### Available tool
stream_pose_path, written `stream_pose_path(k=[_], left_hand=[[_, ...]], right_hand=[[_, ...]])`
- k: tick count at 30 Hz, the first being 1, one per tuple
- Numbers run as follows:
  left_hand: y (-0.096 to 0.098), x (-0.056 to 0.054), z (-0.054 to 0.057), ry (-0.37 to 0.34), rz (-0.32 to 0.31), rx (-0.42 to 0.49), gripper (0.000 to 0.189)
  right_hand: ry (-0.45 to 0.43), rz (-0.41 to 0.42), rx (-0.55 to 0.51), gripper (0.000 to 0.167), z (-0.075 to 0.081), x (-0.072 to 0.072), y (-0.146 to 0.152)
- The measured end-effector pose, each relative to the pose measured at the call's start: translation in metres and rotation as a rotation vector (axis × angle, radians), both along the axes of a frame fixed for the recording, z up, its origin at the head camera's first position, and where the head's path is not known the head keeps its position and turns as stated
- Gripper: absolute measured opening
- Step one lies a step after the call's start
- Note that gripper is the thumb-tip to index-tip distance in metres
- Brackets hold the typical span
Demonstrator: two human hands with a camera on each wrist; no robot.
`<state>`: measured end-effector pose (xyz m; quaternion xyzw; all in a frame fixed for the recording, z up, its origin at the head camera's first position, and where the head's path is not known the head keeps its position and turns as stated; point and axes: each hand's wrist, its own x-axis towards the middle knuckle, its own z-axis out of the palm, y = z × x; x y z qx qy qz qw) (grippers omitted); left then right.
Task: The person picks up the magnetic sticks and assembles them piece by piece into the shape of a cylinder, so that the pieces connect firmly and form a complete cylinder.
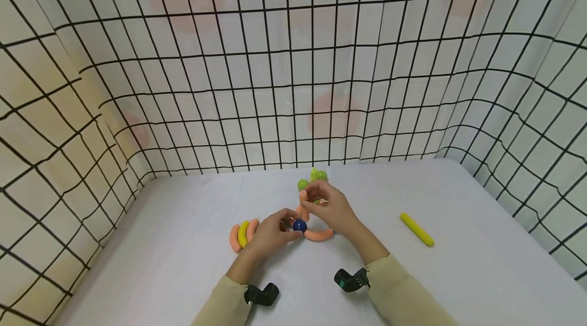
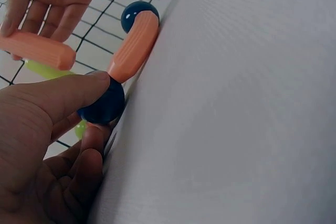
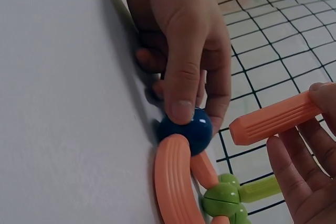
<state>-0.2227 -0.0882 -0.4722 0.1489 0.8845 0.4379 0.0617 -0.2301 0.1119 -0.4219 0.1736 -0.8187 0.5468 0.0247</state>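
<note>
Rod (image 3: 275,120) – btwn RH (image 1: 332,210) fingertips, ball (image 1: 300,225) – in LH (image 1: 272,234)

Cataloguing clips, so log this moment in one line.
left hand: pinches blue ball | right hand: holds straight orange rod | rod: apart from ball

One high view, two close tilted ones
The head view looks forward and down from farther back, taking in the white table (image 1: 174,275), gridded wall (image 1: 253,77), left hand (image 1: 272,233) and right hand (image 1: 334,209); the left wrist view looks from close by the left hand toward the right hand, the white table slanting along its right side; the right wrist view looks closely toward the left hand, table at left; both wrist views share the held blue ball (image 2: 109,104) and straight orange stick (image 3: 278,118)
</note>
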Motion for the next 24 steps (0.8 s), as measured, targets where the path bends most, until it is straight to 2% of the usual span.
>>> stream_pose_path(k=[10, 24], left_hand=[[-0.001, 0.001, 0.002, 0.000, 0.003, -0.007, 0.038], [-0.002, 0.000, 0.000, 0.011, 0.000, -0.011, 0.034]], right_hand=[[0.018, 0.018, -0.062, 0.024, -0.009, -0.001, -0.012], [0.000, -0.001, -0.046, 0.023, -0.012, 0.000, -0.016]])
